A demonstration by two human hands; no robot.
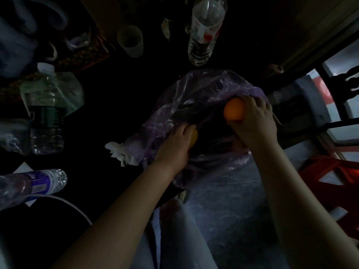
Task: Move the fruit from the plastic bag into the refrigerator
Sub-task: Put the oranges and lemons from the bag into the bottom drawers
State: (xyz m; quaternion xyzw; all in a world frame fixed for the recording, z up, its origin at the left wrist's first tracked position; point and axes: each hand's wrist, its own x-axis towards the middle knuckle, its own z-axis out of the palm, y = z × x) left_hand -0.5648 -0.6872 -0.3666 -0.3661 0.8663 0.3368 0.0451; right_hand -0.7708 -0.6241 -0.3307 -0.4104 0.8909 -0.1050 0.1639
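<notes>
The dark table (pixel 120 105) fills most of the view and is too dim to read in detail. At its near right edge lies the purple plastic bag (pixel 196 94), thin, see-through and crumpled. Its long axis runs from near left to far right, and its mouth seems to gape upward and toward the person, between the two hands. It is limp film and will give no support, so it will likely sag or drag when anything inside is lifted.

Water bottles stand around it: one upright at the far side (pixel 206 30), a larger one at the left (pixel 46 113), and one lying on its side near left (pixel 38 183).

The right hand (pixel 256 123) is curled round an orange (pixel 234 110) at the bag's right rim, with the fingers over the far side of the fruit, which is clear of the film and well lit. The left hand (pixel 174 144) reaches into the mouth on the left and wraps a second, yellower fruit (pixel 193 136), mostly hidden under the palm. Whether that one is already lifted I cannot tell.

Both fruits look round, with no real long axis, so direction hardly matters. They should be firm, moderately heavy and smooth-skinned. A full-palm hold round the widest part suits them, since squeezing could bruise them.

A crumpled white tissue (pixel 120 152) lies just beside the bag's left end. The refrigerator is not in view.
</notes>
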